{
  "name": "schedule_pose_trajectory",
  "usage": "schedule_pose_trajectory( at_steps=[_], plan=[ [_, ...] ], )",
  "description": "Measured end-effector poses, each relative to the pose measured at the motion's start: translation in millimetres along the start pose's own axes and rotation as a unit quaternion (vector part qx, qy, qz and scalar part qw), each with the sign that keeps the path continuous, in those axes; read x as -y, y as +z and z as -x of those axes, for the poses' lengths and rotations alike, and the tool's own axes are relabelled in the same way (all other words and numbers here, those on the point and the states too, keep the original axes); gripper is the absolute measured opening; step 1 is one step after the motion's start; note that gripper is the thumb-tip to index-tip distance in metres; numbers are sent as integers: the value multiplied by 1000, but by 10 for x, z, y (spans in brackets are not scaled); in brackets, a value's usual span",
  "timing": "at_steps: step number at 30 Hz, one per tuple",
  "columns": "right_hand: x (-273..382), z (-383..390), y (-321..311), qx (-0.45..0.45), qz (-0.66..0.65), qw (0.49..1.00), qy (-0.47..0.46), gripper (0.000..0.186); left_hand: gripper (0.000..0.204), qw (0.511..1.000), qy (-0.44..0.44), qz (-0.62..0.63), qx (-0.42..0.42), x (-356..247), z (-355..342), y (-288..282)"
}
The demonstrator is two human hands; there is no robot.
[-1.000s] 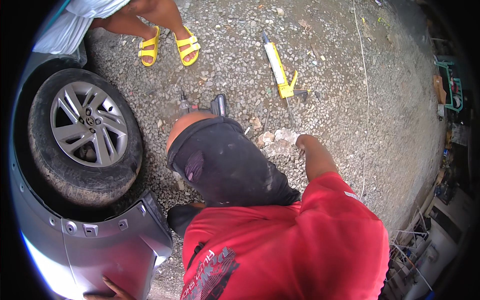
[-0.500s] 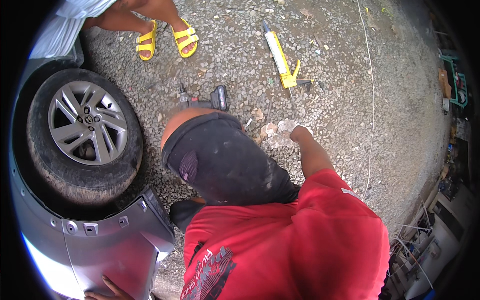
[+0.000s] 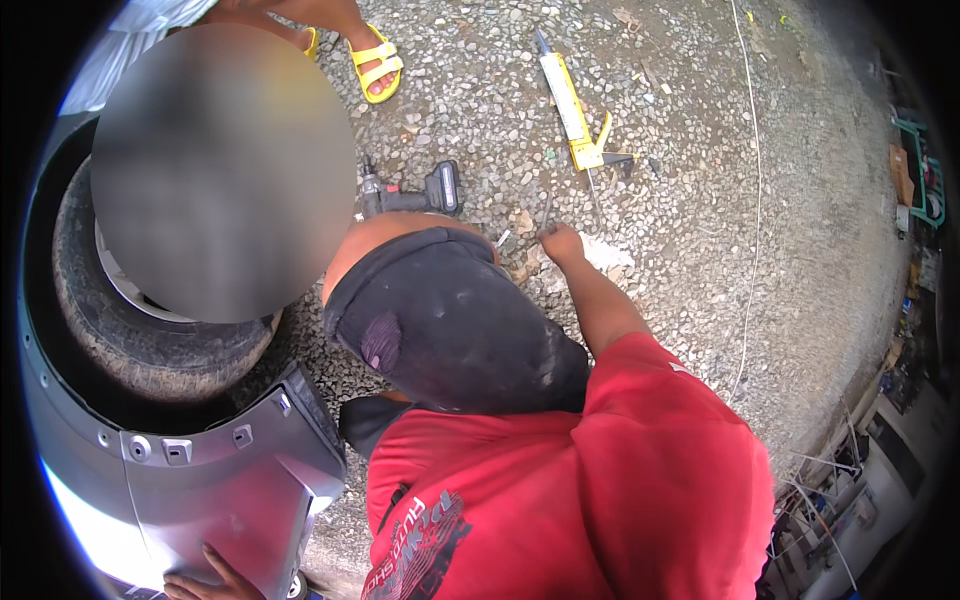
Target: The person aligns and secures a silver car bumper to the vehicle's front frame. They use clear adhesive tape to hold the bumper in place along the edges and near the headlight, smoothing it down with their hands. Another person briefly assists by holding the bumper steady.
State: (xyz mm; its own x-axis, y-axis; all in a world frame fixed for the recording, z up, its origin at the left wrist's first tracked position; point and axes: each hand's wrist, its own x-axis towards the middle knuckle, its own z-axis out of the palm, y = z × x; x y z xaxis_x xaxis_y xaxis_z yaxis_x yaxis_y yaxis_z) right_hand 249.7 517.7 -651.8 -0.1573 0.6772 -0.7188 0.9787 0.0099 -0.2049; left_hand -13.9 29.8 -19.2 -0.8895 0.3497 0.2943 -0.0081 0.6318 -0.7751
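Observation:
My left hand (image 3: 215,578) rests on the silver car panel (image 3: 210,510) at the lower left, fingers spread. My right hand (image 3: 563,245) is down at the gravel, its fingers closed at the near end of a slim grey rod-like tool (image 3: 548,207); the grip itself is small and partly hidden. Beside that hand lies a whitish crumpled piece (image 3: 608,252). Beyond my bent knee a cordless drill (image 3: 410,190) lies on its side. Farther off is a yellow caulking gun (image 3: 572,110) with a white tube in it.
A car wheel (image 3: 130,345) stands in the wheel arch at left, mostly covered by a large blurred disc. Another person's foot in a yellow sandal (image 3: 378,65) is at the top. A pale cord (image 3: 757,200) runs along the gravel. Assorted clutter and a green crate (image 3: 925,175) line the right side.
My right hand has moved left from the whitish piece to the slim rod. My left hand stays on the panel. A blurred disc now covers most of the wheel and one sandal.

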Motion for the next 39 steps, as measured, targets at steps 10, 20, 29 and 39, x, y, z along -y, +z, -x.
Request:
schedule_pose_trajectory(
  at_steps=[10,20,29,39],
  plan=[
    [165,-511,53,-51,-104,992,52,38,103,999,19,-8,38,-63,-118,-69],
    [1730,106,-1255,70,-344,912,-211,20,91,996,-74,-25,39,-144,-17,133],
    [3672,3209,-2117,73,46,558,-825,19,66,853,15,520,33,-902,140,-319],
    [3117,4024,-860,187,198,572,-774,15,21,607,-133,698,357,-1793,948,4]
  ],
)
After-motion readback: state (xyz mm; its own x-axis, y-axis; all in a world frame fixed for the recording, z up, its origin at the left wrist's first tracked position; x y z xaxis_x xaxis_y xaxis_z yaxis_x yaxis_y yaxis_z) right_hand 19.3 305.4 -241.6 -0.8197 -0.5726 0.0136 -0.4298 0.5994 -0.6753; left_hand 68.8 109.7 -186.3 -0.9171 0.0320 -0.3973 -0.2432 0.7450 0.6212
